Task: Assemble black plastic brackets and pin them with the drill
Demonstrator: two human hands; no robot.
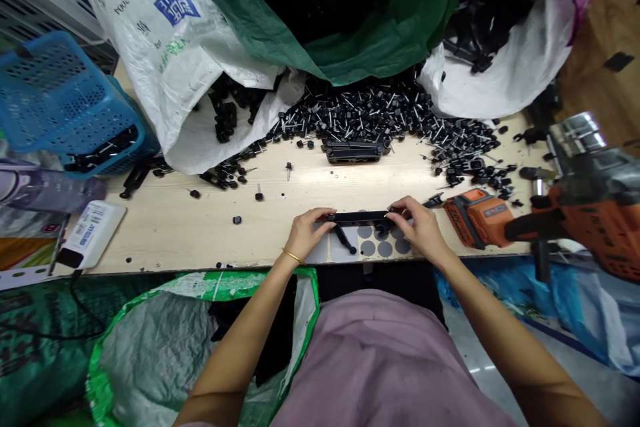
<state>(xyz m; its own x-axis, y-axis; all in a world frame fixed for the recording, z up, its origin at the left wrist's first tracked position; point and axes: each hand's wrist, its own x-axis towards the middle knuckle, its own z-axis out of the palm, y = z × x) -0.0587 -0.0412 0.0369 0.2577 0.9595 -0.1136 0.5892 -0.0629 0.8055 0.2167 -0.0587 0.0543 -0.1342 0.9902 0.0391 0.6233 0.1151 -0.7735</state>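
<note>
Between my two hands is a long black plastic bar [361,217], held level near the table's front edge. My left hand [306,233] pinches its left end between thumb and fingers. At the other end, my right hand [417,227] has its fingertips closed on the bar. A short black arm [344,239] slants down below the bar on the left, and a small dark piece shows under its right end. Beneath lies a sheet with grey round stickers [385,249]. Farther back on the table rests a similar black folded part [355,151].
Black-headed metal pins [370,107] lie heaped at the back. An orange cordless drill [595,200] lies on the right. White sacks [200,140] and a green bag [340,60] stand behind; a blue basket [60,93] and white power bank [93,233] are left. An open sack [160,347] sits below.
</note>
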